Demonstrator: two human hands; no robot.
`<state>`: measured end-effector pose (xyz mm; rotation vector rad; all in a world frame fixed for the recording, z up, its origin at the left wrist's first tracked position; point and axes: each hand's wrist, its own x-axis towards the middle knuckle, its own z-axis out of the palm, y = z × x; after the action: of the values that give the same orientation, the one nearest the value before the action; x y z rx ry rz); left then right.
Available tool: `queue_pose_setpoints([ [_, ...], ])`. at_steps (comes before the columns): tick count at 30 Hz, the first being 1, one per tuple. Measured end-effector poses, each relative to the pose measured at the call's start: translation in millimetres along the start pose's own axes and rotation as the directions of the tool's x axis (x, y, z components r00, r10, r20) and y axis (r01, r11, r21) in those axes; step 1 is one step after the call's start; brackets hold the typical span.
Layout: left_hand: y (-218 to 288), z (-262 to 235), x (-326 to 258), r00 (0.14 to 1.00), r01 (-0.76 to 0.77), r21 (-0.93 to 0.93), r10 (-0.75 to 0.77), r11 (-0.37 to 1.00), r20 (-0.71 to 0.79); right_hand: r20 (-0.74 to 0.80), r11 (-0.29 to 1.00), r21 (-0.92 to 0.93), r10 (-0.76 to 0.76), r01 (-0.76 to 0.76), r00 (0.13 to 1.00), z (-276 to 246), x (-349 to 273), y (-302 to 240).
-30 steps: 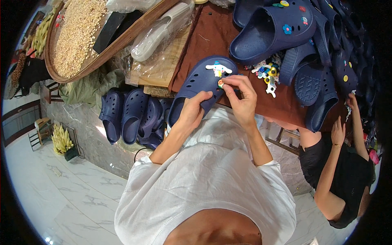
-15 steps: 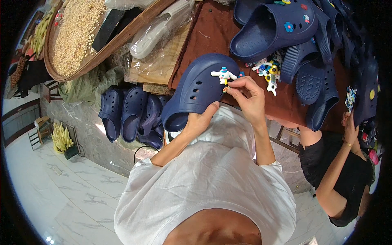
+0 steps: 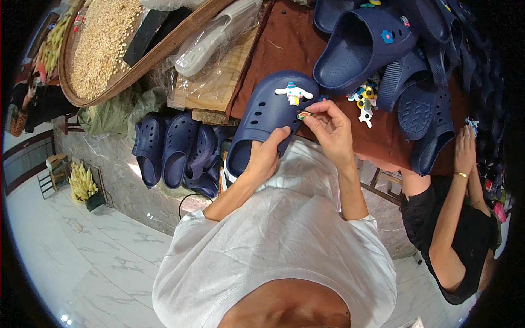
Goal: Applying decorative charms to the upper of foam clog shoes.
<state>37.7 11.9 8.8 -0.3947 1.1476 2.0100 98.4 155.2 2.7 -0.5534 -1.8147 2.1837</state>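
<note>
Navy perforated foam clog [image 3: 273,116], near edge of brown cloth-covered table [image 3: 377,139]; left hand [image 3: 266,154] grasping its opening's rim, right hand [image 3: 331,129] pinching small multicoloured charm [image 3: 302,116]. Presumably light, pliant; best held there.

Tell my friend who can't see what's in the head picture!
A person's left hand holds a navy clog while the right hand pinches a small charm at its edge. A white character charm decorates its top; loose charms and other clogs lie on brown cloth.
</note>
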Motion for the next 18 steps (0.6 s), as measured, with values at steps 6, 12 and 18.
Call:
queue_pose_setpoints([
  [6, 1.8, -6.1, 2.4, 0.999, -0.021, -0.073, 0.025, 0.997, 0.047, 0.043, 0.977, 0.181, 0.107, -0.113, 0.993, 2.9, -7.6, 9.6],
  [12, 5.2, -7.8, -1.2, 0.999, -0.015, -0.014, 0.016, 1.000, 0.052, 0.043, 0.985, 0.125, 0.116, -0.121, 0.992, 3.0, -9.5, 12.0],
  [18, 2.0, -4.2, 0.7, 0.999, -0.034, -0.033, 0.035, 0.999, 0.025, 0.082, 0.942, 0.227, 0.235, -0.248, 0.968, 7.3, -13.0, 9.3],
])
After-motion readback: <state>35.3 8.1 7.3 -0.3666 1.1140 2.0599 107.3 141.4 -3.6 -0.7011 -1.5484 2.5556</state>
